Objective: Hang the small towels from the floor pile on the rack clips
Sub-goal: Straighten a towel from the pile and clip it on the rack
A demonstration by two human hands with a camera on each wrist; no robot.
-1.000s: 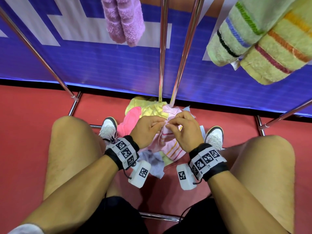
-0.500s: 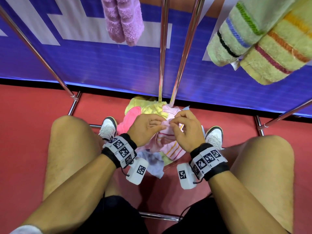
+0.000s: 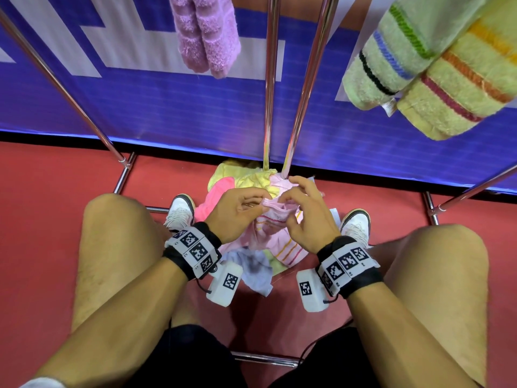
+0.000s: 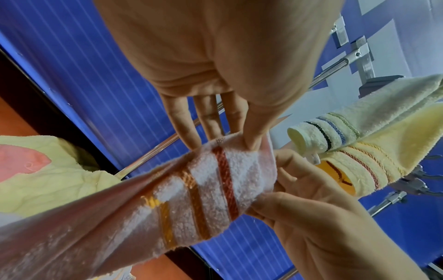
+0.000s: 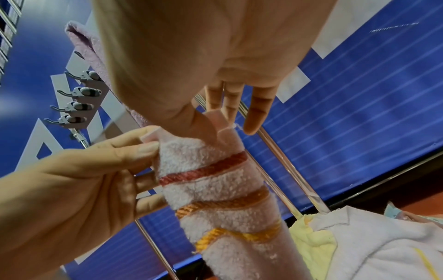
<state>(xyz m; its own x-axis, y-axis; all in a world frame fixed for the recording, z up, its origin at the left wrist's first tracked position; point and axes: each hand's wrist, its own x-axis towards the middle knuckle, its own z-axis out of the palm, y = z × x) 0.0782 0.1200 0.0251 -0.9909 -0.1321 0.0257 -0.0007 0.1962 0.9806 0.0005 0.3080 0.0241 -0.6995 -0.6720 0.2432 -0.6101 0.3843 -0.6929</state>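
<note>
A pink towel (image 3: 275,239) with red, orange and yellow stripes hangs between both hands above the floor pile (image 3: 246,176). My left hand (image 3: 260,208) pinches one end of its top edge, and in the left wrist view the fingertips (image 4: 249,144) press into the hem of the pink towel (image 4: 215,189). My right hand (image 3: 285,203) pinches the other end; thumb and fingers hold the hem of the pink towel (image 5: 215,170) in the right wrist view. Several rack clips (image 5: 79,106) hang in a row up on the rack.
Two chrome rack poles (image 3: 305,79) rise just behind the pile. A purple towel (image 3: 207,37) and green and yellow striped towels (image 3: 419,65) hang overhead. My knees and white shoes (image 3: 180,211) flank the pile on the red floor; a blue banner stands behind.
Both hands have lifted the pink towel a little off the pile. Their grips have moved slightly apart along its top edge.
</note>
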